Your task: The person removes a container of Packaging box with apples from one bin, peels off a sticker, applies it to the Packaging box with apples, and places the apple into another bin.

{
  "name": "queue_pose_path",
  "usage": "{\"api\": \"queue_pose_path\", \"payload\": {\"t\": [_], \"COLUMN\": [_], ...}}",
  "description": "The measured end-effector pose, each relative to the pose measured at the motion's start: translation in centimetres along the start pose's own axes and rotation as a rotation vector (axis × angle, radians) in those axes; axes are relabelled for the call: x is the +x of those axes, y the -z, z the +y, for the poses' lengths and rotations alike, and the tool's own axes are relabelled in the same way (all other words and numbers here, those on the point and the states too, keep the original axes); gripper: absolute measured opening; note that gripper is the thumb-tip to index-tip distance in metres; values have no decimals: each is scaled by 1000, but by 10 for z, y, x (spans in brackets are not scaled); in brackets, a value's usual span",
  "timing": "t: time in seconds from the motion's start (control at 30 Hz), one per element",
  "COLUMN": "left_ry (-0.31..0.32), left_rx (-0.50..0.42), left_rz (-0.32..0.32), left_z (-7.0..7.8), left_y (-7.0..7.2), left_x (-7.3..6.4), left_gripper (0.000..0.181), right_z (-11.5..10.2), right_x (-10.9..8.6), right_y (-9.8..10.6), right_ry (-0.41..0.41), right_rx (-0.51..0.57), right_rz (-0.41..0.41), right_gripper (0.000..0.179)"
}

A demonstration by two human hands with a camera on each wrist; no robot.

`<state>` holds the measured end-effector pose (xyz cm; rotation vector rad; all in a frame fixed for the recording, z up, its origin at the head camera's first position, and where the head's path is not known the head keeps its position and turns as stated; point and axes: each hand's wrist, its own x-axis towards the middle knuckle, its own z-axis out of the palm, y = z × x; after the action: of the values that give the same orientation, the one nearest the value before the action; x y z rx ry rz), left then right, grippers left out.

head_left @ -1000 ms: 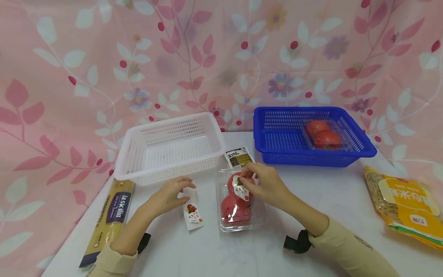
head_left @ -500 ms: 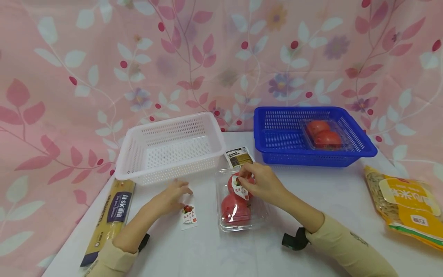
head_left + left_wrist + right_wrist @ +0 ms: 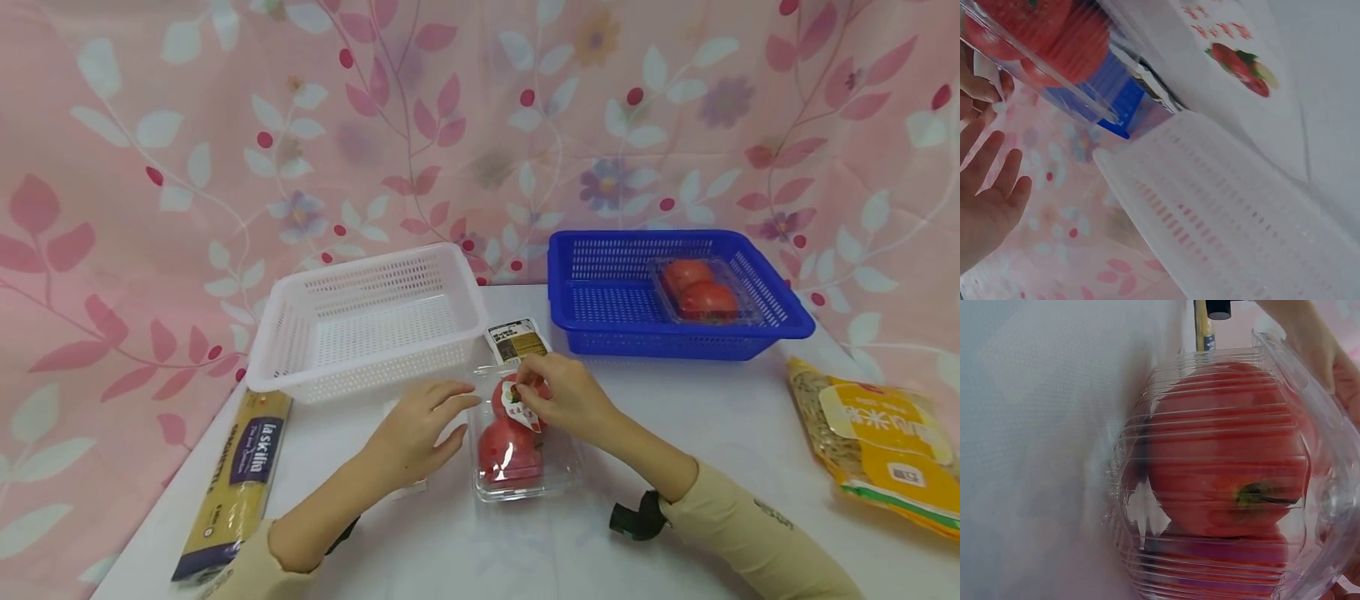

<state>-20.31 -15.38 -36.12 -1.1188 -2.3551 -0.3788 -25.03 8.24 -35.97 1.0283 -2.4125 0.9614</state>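
Beige sleeves (image 3: 750, 533) nearest, black wrist gear (image 3: 641, 517) at the right cuff. Spaghetti pack (image 3: 238, 483) lies at left, lengthwise along the counter (image 3: 712, 417). Yellow bag (image 3: 885, 450) at far right, flat, printed face up. Paper strip (image 3: 408, 489) mostly covered by the left hand in the head view; left wrist view shows its red fruit print. Left hand (image 3: 412, 437): grip released, fingers apart, holding nothing, just beside the clear container; contact unclear. Clear container (image 3: 558, 475) sits mid-counter, two tomatoes (image 3: 510, 450) inside, one behind the other. Right hand (image 3: 566, 398): grip pinching the white label (image 3: 520, 414) between thumb and finger, over the rear tomato; can't tell how much is stuck to the lid. Small flat packet (image 3: 517, 340) just behind the container. White basket (image 3: 390, 367) behind left, blue basket (image 3: 667, 346) behind right, bearing another tomato box (image 3: 750, 315). Pink floral curtain (image 3: 480, 125) at back.
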Motion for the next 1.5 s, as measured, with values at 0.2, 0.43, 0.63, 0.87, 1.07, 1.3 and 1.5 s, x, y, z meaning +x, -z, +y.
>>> {"api": "queue_pose_path", "payload": {"t": [0.2,0.43,0.63,0.87,1.07,1.3,1.5], "left_ry": [-161,-120,-89,-95,-101,-182,-230], "left_rx": [-9,-37,-77,-90,-57,42,113], "left_rz": [-1,-4,-30,-33,-44,-59,-66], "left_z": [19,28,29,30,33,40,47], "left_y": [-15,-29,-31,-35,-34,-32,-33], "left_x": [17,23,20,15,6,0,-3], "left_gripper": [52,56,51,47,45,44,47], "right_z": [2,4,6,8,7,11,13], "right_x": [0,-1,-1,-2,-2,-4,-5], "right_y": [-1,-2,-4,-8,-8,-11,-12], "right_ry": [10,1,8,9,16,32,42], "right_rx": [-20,-85,-73,-74,-78,-90,-95], "right_rz": [2,3,-1,-15,-12,-2,6], "right_gripper": [17,17,16,16,17,17,15]}}
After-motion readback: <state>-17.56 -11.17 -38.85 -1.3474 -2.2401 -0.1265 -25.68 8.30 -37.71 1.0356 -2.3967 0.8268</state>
